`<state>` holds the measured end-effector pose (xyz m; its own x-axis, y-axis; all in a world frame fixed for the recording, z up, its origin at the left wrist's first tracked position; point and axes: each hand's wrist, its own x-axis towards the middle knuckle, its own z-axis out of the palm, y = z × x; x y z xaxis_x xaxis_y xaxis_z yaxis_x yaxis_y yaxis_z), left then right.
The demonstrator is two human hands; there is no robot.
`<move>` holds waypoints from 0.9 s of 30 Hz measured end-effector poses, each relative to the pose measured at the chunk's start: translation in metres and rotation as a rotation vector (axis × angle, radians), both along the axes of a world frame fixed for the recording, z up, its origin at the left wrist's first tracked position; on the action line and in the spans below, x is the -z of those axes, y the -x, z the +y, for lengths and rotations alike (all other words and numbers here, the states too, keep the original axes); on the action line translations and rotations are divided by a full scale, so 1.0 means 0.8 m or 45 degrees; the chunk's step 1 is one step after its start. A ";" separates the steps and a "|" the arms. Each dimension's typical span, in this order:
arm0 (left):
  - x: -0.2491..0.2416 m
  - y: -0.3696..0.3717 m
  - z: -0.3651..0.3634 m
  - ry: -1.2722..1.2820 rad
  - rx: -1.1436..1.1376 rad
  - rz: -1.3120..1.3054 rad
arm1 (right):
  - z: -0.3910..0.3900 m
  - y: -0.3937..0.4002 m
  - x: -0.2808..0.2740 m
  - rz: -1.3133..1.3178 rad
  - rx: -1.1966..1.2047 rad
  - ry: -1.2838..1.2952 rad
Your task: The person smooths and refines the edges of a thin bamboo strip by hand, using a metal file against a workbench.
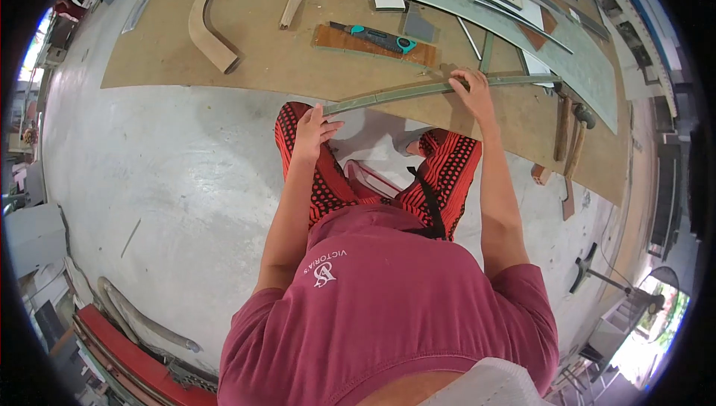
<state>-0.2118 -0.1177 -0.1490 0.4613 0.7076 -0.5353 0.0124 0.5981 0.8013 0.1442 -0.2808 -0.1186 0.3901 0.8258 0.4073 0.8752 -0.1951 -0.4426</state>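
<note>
A long, narrow green strip [418, 92] lies across the near part of the brown board. My left hand [310, 133] is at its left end, thumb and forefinger closed on it while the other fingers stick out. Farther right along the strip, my right hand [472, 94] grips it from above with bent fingers. Beyond the strip, a black and teal utility knife [377, 37] rests on a reddish-brown wood piece [332, 39]. By the strip's right end is a hammer [576, 148] with a wooden handle.
Large green and white sheets [589, 70] are stacked at the back right. A curved wooden piece [200, 25] and a tool with a wooden handle [292, 9] lie at the back left. The brown board [156, 55] ends above a grey floor [149, 160]. A hose [142, 320] lies lower left.
</note>
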 end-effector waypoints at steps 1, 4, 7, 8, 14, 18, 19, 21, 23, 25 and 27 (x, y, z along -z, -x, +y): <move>0.001 0.000 0.001 0.003 0.003 0.005 | -0.002 0.003 -0.008 0.083 -0.002 0.020; 0.000 0.002 0.002 -0.005 0.031 0.031 | -0.002 0.002 -0.010 0.164 -0.012 0.047; -0.002 0.000 0.000 0.006 0.005 0.036 | 0.004 0.003 0.003 0.066 0.014 0.010; -0.003 -0.001 -0.001 0.007 0.004 0.036 | 0.006 0.004 0.008 -0.026 0.052 -0.036; -0.003 0.000 0.001 -0.013 0.031 0.034 | 0.006 0.007 0.013 -0.116 0.031 -0.079; -0.004 0.000 -0.001 -0.003 0.017 0.024 | 0.002 -0.001 0.014 -0.060 -0.023 0.011; -0.002 0.000 0.000 -0.001 0.012 0.019 | 0.005 0.000 0.017 -0.100 0.019 0.011; 0.001 0.001 0.001 -0.008 0.014 0.013 | 0.013 0.004 0.021 -0.137 0.078 -0.003; 0.003 0.000 0.001 -0.018 0.025 -0.001 | 0.022 0.005 0.018 -0.103 0.279 0.240; 0.002 0.001 0.001 -0.012 0.004 -0.021 | 0.035 -0.002 0.011 0.112 0.381 0.253; 0.000 -0.001 0.002 -0.031 -0.007 -0.016 | 0.044 -0.017 0.005 0.328 0.475 0.263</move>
